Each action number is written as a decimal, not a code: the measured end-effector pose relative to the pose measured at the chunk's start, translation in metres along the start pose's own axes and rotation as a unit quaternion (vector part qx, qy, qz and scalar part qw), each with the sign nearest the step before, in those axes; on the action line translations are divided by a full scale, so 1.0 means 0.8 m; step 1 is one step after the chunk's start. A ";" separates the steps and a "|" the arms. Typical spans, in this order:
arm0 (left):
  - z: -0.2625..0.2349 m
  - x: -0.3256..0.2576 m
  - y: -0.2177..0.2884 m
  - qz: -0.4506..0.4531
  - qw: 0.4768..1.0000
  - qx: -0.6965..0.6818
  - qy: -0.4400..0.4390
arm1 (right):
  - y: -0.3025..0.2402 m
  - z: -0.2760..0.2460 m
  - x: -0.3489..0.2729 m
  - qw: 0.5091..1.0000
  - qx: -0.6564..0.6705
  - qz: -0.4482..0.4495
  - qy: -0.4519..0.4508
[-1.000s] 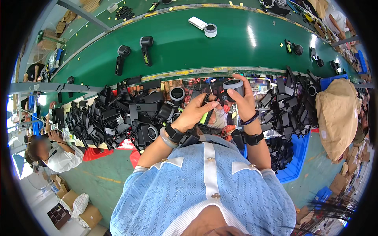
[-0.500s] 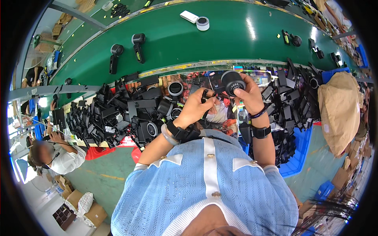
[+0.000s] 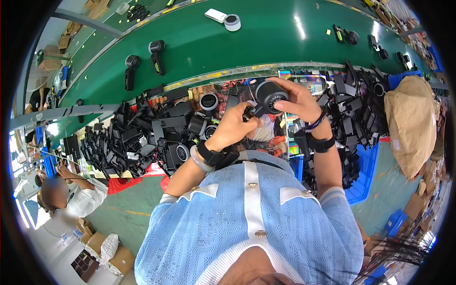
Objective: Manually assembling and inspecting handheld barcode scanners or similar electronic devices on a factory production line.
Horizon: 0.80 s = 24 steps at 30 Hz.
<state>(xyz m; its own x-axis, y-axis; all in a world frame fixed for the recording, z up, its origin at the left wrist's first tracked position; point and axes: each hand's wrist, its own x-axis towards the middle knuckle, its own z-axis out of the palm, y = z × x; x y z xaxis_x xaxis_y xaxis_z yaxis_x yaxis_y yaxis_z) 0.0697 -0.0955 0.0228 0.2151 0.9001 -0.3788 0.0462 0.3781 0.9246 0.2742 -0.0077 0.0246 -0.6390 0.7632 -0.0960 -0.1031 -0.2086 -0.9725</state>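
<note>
My right hand [image 3: 301, 101] grips a black, round handheld fan head [image 3: 267, 91], its slotted grille tilted toward me. A short black stem [image 3: 257, 111] shows at the fan head's lower left, between my two hands. My left hand [image 3: 232, 125] is closed around a black handle piece joined to or touching this stem; my fingers hide most of it. Left of my left hand lie more fan heads, among them one with a grey ring [image 3: 208, 101] and another [image 3: 182, 153].
Heaped black plastic parts [image 3: 126, 142] cover the bench's left, with more [image 3: 349, 107] on the right. A green conveyor [image 3: 199, 47] beyond carries several fans, one white [image 3: 232, 22]. At right are a brown paper bag [image 3: 411, 123] and a blue crate [image 3: 370, 175]. A person [image 3: 88, 197] sits far left.
The fan head in my right hand has moved left and slightly down, up against the piece in my left hand. The whole view has shifted a little.
</note>
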 end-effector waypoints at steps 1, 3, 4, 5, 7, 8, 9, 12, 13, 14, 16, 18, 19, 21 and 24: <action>0.002 -0.004 0.004 -0.011 0.999 -0.018 -0.032 | -0.010 -0.002 0.002 0.998 -0.015 0.041 -0.048; 0.004 -0.008 0.008 -0.011 0.996 0.009 -0.092 | -0.009 -0.010 0.007 0.987 -0.046 0.100 -0.118; 0.006 -0.009 0.010 -0.012 0.995 0.009 -0.099 | -0.008 -0.013 0.005 0.988 -0.045 0.101 -0.112; 0.009 -0.010 0.014 -0.008 0.995 0.005 -0.098 | -0.010 -0.014 0.002 0.987 -0.048 0.106 -0.107; 0.009 -0.001 0.007 -0.002 0.994 0.013 -0.105 | -0.010 -0.012 -0.002 0.989 -0.067 0.095 -0.088; 0.007 0.004 -0.008 0.018 0.994 0.017 -0.102 | -0.002 -0.004 -0.004 0.990 -0.111 0.044 -0.077; 0.008 0.008 -0.009 0.008 0.994 -0.011 -0.109 | 0.010 -0.001 -0.005 0.976 -0.210 -0.010 -0.063; 0.002 0.013 -0.006 -0.063 0.989 -0.100 -0.085 | 0.047 0.020 -0.007 0.939 -0.334 -0.076 -0.026; 0.002 0.014 -0.005 -0.058 0.992 -0.076 -0.084 | 0.038 0.028 -0.018 0.974 -0.222 0.034 0.004; 0.003 0.018 -0.004 -0.052 0.994 -0.052 -0.083 | 0.038 0.019 -0.022 0.974 -0.223 0.036 0.012; 0.002 0.022 -0.021 -0.040 0.993 -0.098 -0.043 | 0.039 -0.004 -0.034 0.971 -0.224 0.029 0.081; -0.003 0.025 -0.026 -0.030 0.989 -0.144 0.004 | 0.051 -0.051 -0.049 0.818 -0.494 0.153 0.253; -0.004 0.028 -0.021 -0.031 0.979 -0.202 0.024 | 0.066 -0.079 -0.054 0.717 -0.548 0.271 0.334; -0.004 0.035 -0.015 -0.037 0.950 -0.298 0.089 | 0.086 -0.118 -0.067 0.609 -0.622 0.336 0.361; -0.009 0.049 -0.014 -0.052 0.923 -0.364 0.115 | 0.102 -0.133 -0.068 0.586 -0.660 0.354 0.309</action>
<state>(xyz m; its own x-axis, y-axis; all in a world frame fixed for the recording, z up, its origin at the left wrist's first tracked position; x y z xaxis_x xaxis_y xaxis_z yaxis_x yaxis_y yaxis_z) 0.0702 -0.0630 -0.0028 0.0303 0.8411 -0.5400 -0.6309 0.4351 0.6424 0.3817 -0.0008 -0.0719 0.2753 0.9319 -0.2360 0.9613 -0.2636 0.0806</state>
